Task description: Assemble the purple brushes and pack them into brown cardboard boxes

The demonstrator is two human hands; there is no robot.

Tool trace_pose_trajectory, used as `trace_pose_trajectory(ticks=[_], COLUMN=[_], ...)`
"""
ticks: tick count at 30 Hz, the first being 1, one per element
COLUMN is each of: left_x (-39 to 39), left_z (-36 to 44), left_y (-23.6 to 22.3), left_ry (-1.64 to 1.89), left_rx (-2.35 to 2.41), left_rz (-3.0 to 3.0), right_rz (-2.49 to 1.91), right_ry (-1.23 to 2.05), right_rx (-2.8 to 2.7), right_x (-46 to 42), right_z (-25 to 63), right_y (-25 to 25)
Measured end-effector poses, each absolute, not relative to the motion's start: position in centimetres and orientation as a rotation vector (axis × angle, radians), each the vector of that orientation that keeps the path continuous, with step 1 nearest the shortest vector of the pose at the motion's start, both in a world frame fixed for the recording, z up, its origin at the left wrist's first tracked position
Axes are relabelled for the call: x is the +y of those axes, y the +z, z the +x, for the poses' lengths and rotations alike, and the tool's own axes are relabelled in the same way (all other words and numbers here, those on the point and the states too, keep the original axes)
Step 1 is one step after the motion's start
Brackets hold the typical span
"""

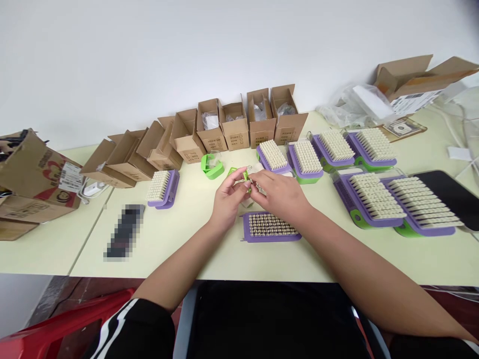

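Note:
Over the middle of the table, my left hand [229,198] pinches a small green plastic part [246,176]. My right hand [281,193] meets it there, fingertips closed at the part's edge on something small that I cannot make out. A thin wire loop [250,168] shows just above the fingers. Below my hands lies a purple brush head [245,230] with rows of short, dark-centred tufts, partly covered by the right forearm. Behind my left hand rests a green plastic shell [212,168] with a clear piece.
Purple and green bristle brushes [377,194] fill the right side, beside a black tray-like object [449,194]. One brush [163,188] and a pixelated dark object [124,232] lie left. Open cardboard boxes [189,134] line the wall. A larger carton [41,174] stands far left.

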State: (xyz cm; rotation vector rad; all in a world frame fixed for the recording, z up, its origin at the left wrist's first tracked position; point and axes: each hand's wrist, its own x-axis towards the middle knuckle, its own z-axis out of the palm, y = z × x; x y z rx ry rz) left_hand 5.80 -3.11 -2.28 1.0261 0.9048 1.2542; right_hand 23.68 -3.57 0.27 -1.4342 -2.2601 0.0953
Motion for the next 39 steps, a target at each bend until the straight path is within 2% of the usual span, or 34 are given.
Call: trace_pose_trajectory(ticks=[23,39], left_x=[-3.62,-3.67], left_z=[5.89,5.89], left_y=[-2.33,-2.01], left_ry=[1.226,1.226], left_rx=[0.841,0.883], left_rz=[0.881,0.975], right_rz=[-1.375,-1.444], right_ry=[-0.148,0.067], right_rx=[-2.342,-2.216], right_x=[-3.94,-3.73], right_z=[23.73,24.06], right_y=[0.18,0.07])
